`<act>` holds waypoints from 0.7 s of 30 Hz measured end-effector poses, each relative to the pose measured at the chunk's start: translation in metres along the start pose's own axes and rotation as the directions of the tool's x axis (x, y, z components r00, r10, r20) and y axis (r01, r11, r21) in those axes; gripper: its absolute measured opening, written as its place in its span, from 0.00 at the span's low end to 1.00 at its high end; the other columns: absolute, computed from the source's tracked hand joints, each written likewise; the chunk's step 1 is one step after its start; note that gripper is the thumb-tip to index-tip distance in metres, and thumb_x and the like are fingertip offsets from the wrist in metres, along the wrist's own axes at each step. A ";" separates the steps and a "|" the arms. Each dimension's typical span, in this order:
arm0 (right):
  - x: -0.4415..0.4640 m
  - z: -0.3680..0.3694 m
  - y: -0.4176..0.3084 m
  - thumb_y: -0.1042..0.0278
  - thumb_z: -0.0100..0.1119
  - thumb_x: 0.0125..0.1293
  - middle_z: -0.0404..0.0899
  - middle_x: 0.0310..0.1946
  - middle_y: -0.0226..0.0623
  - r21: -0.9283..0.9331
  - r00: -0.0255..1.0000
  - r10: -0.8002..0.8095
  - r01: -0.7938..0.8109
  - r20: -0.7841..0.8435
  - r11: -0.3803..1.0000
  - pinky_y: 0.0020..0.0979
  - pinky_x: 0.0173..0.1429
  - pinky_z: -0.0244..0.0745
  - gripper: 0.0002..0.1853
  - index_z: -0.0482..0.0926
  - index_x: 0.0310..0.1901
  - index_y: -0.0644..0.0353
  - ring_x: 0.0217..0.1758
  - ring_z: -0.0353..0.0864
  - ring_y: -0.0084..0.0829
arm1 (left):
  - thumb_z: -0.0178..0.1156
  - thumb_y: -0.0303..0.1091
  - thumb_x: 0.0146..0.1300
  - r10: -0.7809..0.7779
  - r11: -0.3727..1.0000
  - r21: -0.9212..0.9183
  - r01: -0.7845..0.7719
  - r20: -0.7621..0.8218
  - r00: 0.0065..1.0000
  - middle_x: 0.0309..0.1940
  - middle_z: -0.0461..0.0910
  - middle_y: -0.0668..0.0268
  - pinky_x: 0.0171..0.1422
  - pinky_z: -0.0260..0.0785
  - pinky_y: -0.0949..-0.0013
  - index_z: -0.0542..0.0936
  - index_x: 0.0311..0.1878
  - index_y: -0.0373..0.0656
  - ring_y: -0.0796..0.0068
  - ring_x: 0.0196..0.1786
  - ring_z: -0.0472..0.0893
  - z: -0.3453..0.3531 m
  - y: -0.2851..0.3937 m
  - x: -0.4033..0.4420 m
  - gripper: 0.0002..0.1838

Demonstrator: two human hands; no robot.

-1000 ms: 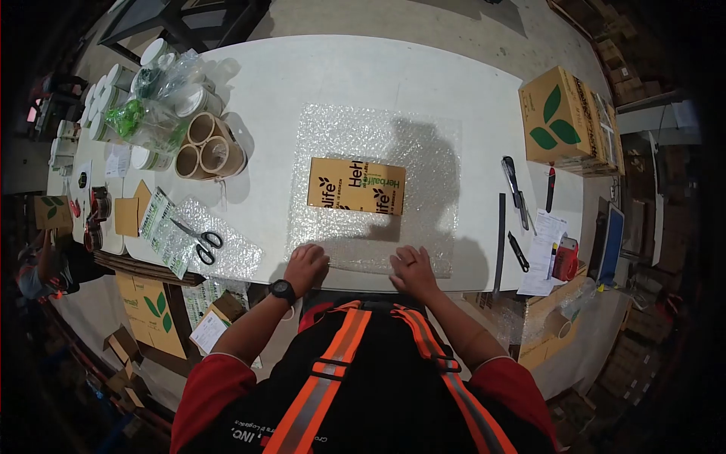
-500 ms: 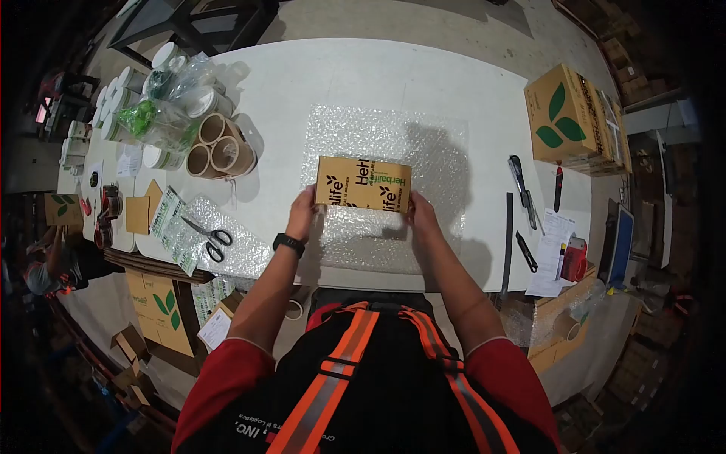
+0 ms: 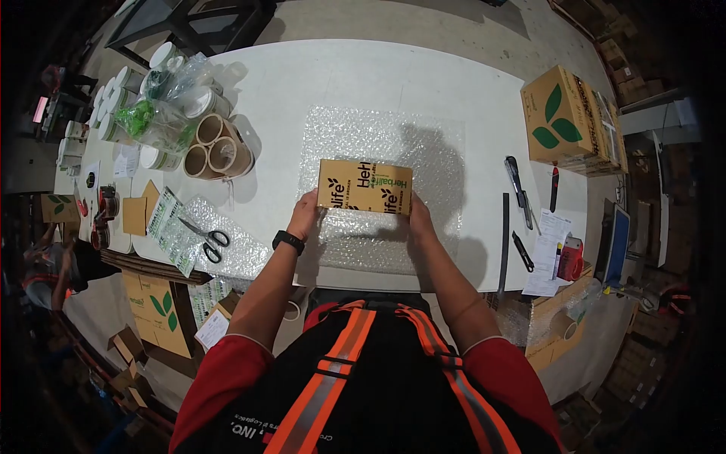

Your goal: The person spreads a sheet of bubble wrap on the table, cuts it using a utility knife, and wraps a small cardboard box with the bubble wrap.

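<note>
Between my two hands is a small brown cardboard box (image 3: 365,186) with dark and green printed lettering. My left hand (image 3: 304,215) grips its left side, the thumb near the lower corner. On the opposite side my right hand (image 3: 419,218) is closed against the right end. A sheet of bubble wrap (image 3: 382,125) lies flat on the white table beneath the box. The box's underside and some fingertips are hidden; whether it touches the wrap I cannot tell.
Scissors (image 3: 212,240) lie left on a printed bag. Cardboard tubes (image 3: 219,151) and several white tubs (image 3: 162,57) stand at the back left. Cutters (image 3: 522,252), papers (image 3: 546,250) and a large carton (image 3: 560,117) are on the right. Another person (image 3: 57,276) is at far left.
My view has shifted slightly. Both hands keep their hold on the box, which stays almost in place. The person at far left has moved a little.
</note>
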State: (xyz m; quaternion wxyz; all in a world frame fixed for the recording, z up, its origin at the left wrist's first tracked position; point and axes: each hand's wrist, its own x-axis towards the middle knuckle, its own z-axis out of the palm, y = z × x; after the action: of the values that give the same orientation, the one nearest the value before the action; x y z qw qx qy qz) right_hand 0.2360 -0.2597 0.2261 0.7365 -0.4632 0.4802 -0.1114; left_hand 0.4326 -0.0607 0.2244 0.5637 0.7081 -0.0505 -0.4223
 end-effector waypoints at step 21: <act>-0.081 -0.070 0.046 0.60 0.63 0.57 0.76 0.42 0.38 -0.741 0.804 -0.476 0.554 0.357 0.380 0.34 0.52 0.70 0.17 0.76 0.44 0.58 0.47 0.76 0.35 | 0.57 0.35 0.64 0.338 0.626 0.662 -0.413 0.246 0.908 0.36 0.79 0.60 0.46 0.72 0.66 0.77 0.45 0.37 0.64 0.41 0.78 -0.032 -0.028 -0.086 0.13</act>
State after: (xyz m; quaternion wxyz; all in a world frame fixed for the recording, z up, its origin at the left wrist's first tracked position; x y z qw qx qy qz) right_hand 0.1244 -0.2256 0.2313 0.3824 -0.8785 0.2751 -0.0795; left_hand 0.3873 0.0206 0.2472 0.3249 0.8198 -0.3807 -0.2783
